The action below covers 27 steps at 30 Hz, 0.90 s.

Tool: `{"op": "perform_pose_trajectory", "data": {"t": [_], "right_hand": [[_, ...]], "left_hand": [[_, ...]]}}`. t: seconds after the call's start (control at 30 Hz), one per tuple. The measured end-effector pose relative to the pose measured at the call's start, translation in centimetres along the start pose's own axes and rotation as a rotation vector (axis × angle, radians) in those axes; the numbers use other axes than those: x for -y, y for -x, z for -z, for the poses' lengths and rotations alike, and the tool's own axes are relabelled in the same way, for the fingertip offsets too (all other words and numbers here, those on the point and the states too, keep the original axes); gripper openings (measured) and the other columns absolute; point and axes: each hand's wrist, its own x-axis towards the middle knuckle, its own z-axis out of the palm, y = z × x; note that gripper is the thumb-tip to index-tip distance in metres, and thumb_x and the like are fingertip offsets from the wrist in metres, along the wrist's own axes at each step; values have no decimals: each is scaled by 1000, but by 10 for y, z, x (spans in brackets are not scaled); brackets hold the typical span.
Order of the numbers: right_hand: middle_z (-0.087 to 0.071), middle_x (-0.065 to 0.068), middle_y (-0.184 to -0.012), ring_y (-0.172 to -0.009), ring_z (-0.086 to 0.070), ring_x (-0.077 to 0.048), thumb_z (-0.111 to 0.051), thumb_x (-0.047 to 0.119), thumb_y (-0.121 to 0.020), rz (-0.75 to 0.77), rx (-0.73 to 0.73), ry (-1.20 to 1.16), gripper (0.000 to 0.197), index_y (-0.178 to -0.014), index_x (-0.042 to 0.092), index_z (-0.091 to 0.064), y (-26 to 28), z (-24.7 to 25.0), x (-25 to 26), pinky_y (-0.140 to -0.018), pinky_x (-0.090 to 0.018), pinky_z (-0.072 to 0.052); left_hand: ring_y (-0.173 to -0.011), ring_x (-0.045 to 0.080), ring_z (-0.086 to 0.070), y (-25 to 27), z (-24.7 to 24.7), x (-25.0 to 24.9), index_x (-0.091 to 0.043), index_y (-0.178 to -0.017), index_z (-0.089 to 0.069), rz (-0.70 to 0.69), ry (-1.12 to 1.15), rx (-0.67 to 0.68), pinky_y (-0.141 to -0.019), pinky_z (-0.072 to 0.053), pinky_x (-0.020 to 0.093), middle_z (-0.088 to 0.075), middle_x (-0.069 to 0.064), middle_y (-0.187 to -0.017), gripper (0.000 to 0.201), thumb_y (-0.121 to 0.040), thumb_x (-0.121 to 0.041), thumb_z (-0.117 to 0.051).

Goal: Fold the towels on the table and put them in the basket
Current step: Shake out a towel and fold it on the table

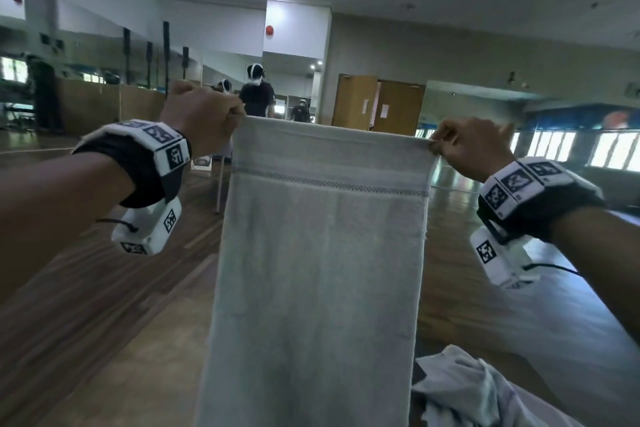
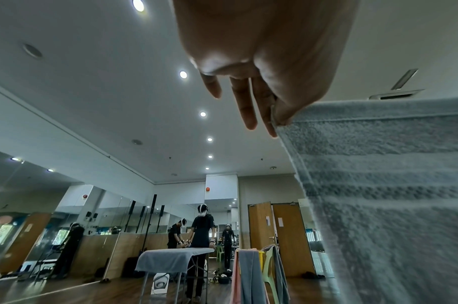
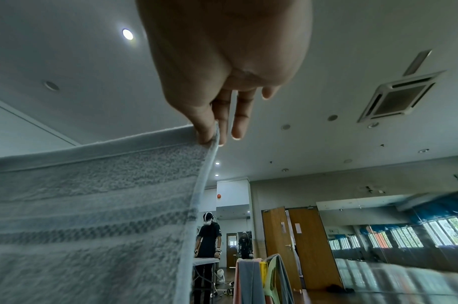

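A pale grey towel (image 1: 322,253) with a woven stripe near its top hem hangs full length in the air in front of me. My left hand (image 1: 211,114) pinches its upper left corner and my right hand (image 1: 460,146) pinches its upper right corner, stretching the top edge flat between them. In the left wrist view the left hand (image 2: 277,115) nips the towel (image 2: 388,185) between thumb and forefinger, the other fingers hanging straight. The right wrist view has my right hand (image 3: 212,135) pinching the towel (image 3: 92,205) corner likewise. Another crumpled pale towel (image 1: 460,388) lies low at the right. No basket shows.
A wooden floor (image 1: 86,288) spreads below. Ahead stand a cloth-covered table (image 2: 175,257) with persons behind it, a chair draped with towels (image 2: 256,273), mirrored walls and wooden doors (image 1: 377,104).
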Motion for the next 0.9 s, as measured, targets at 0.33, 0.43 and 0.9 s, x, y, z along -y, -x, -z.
{"op": "perform_pose_trajectory", "data": {"t": [0.33,0.43,0.9], "right_hand": [[-57,12,-79,-84,-53,-13,-63,20,-84,-16,142,-135,14,-76,31,-60,73,-94,-18,-82,-36,-19],[-58,16,-75,-79,-55,-8,-65,20,-81,-8,291,-149,22,-70,37,-57,136,-125,-21,-75,-35,-18],[-68,17,-83,-86,-59,-13,-75,22,-72,241,948,-56,14,-74,36,-73,373,-225,-10,-69,-30,-10]], "left_hand": [[-59,18,-45,81,-93,-7,-20,-79,-65,-51,205,111,-69,-31,32,-54,-3,-65,25,-80,-27,-41],[-62,24,-62,147,-128,-14,-25,-76,-66,-64,213,304,-70,-38,34,-67,2,-67,36,-78,-40,-33],[-84,15,-61,365,-175,-60,-25,-91,-69,-263,10,1091,-73,-34,27,-66,-3,-90,26,-89,-36,-45]]}}
